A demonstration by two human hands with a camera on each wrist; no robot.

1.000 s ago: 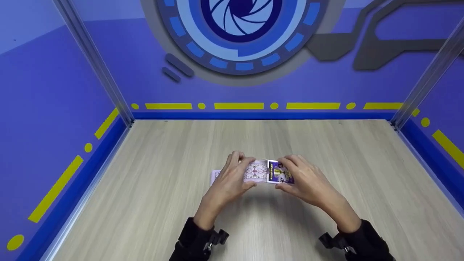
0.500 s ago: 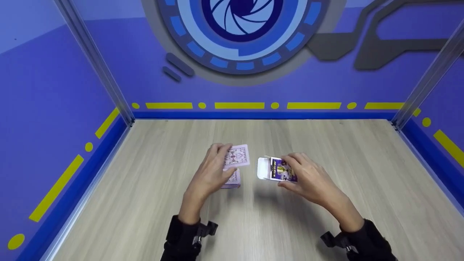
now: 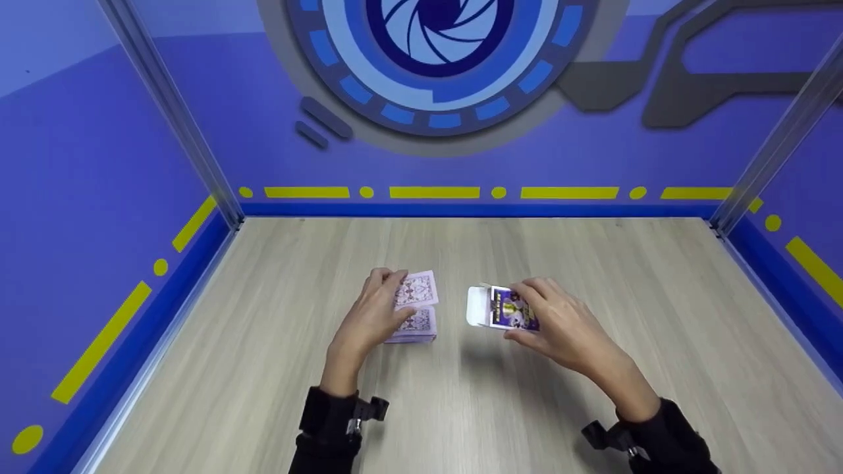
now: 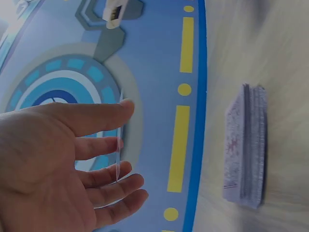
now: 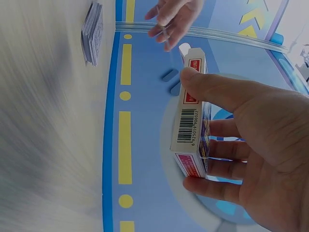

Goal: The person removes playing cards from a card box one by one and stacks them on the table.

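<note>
In the head view my left hand [image 3: 369, 319] pinches a thin playing card [image 3: 416, 288] with a pale pink patterned back. Seen edge-on in the left wrist view, the held card [image 4: 119, 154] looks like one card or very few. Just below it on the table lies a stack of playing cards [image 3: 419, 322], apart from the held card in the left wrist view. My right hand [image 3: 560, 322] grips a purple card box [image 3: 512, 309] above the table. Its white flap [image 3: 477, 306] stands out toward the left. The box's barcode side [image 5: 187, 125] faces the right wrist camera; its inside is hidden.
A light wood table [image 3: 263, 368] spreads under both hands. Blue printed walls [image 3: 421, 164] enclose it at the back and both sides, with metal posts [image 3: 191, 131] at the far corners.
My left hand has moved left, away from the box mouth, carrying the card over the stack. The box's flap has come into view. My right hand has shifted only slightly.
</note>
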